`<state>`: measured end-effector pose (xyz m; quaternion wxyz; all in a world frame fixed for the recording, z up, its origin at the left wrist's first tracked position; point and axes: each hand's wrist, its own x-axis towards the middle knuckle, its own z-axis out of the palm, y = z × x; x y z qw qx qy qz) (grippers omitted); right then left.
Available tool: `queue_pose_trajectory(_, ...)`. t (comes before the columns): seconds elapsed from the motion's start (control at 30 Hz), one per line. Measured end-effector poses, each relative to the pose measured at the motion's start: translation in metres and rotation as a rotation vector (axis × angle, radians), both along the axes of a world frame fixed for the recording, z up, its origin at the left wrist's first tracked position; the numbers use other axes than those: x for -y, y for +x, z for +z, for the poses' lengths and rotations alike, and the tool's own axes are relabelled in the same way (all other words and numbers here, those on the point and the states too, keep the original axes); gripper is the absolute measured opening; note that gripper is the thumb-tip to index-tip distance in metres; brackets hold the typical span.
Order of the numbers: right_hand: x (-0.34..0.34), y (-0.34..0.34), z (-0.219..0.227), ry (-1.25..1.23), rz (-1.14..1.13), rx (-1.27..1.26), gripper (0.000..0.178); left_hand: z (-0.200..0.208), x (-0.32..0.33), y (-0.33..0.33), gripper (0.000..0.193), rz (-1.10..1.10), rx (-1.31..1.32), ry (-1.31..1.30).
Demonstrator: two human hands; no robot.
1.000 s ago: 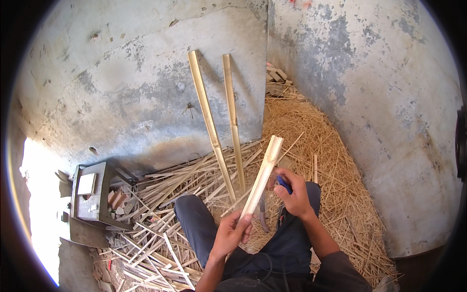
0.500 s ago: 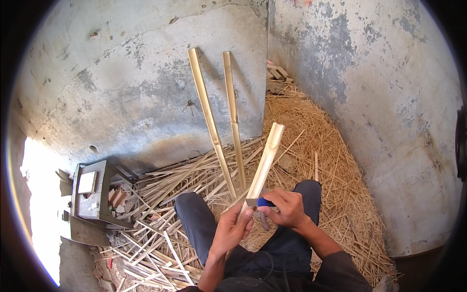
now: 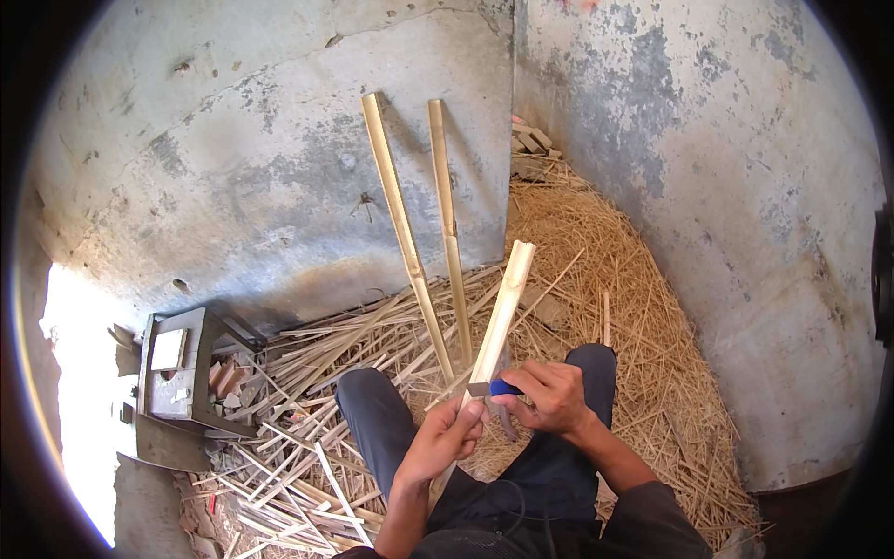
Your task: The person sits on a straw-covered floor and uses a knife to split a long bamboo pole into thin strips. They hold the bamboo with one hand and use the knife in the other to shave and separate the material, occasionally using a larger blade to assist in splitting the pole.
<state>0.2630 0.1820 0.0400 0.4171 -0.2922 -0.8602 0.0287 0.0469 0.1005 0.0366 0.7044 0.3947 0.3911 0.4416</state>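
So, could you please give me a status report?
Left hand gripping pale strip, near end. Right hand holding blue-handled tool, blade across strip. Two other strips leaning on wall, apart from hands.

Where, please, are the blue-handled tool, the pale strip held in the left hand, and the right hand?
Blue-handled tool (image 3: 504, 388): head view, on its blue handle.
Pale strip (image 3: 502, 315): head view, near the middle of its length.
Right hand (image 3: 551, 397): head view, on the back of it.

Both hands (image 3: 443, 442) gripping, close together, forearms (image 3: 615, 454) angled inward
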Motion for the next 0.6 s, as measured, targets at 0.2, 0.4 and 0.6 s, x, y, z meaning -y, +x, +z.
queue_pose_trajectory(0.2,-0.003,-0.002,0.0,0.053,-0.004,0.016,0.03,-0.004,0.005,-0.002,0.032,0.017,-0.007,-0.002)
queue_pose_trajectory(0.4,-0.015,0.009,-0.001,0.05,-0.087,-0.036,0.03,-0.01,0.015,-0.004,0.032,0.014,-0.057,-0.083)
queue_pose_trajectory(0.6,-0.037,0.029,0.015,0.081,-0.166,-0.026,0.029,-0.02,0.038,-0.009,0.032,-0.011,-0.012,-0.157)
